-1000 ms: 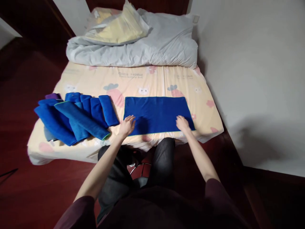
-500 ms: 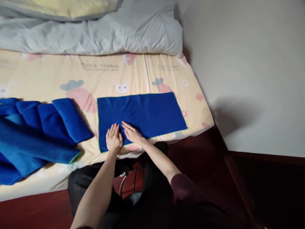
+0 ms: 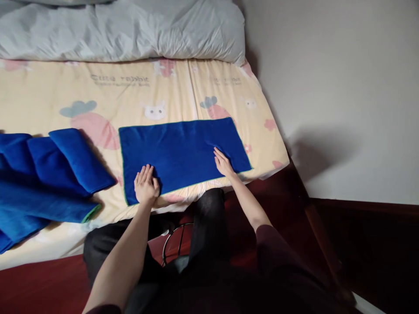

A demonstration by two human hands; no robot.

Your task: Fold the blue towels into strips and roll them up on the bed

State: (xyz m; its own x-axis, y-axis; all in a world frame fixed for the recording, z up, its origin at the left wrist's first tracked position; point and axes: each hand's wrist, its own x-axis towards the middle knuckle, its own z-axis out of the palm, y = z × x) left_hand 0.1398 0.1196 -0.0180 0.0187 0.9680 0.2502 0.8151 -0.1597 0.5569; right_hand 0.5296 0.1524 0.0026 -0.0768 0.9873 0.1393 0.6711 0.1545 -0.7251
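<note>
A blue towel [image 3: 176,152] with thin green edging lies spread flat near the front edge of the bed. My left hand [image 3: 146,184] rests palm down on its near left part, fingers stretched out. Toward the near right end, my right hand [image 3: 223,162] presses flat on the cloth, also with fingers extended. Neither hand grips anything. To the left, several more blue towels [image 3: 72,161] lie folded and overlapping in a heap, apart from the spread one. One of them shows a green edge.
The bed's cream sheet [image 3: 176,96] carries rabbit and carrot prints. A grey quilt [image 3: 131,32] is bunched across the back. A pale wall [image 3: 343,87] stands to the right. Below are my knees, a round metal stool frame [image 3: 168,242] and dark red floor [image 3: 42,283].
My right hand has slid rightward across the spread towel, away from my left hand. My left hand stays on the towel's near left part. The camera view has shifted slightly.
</note>
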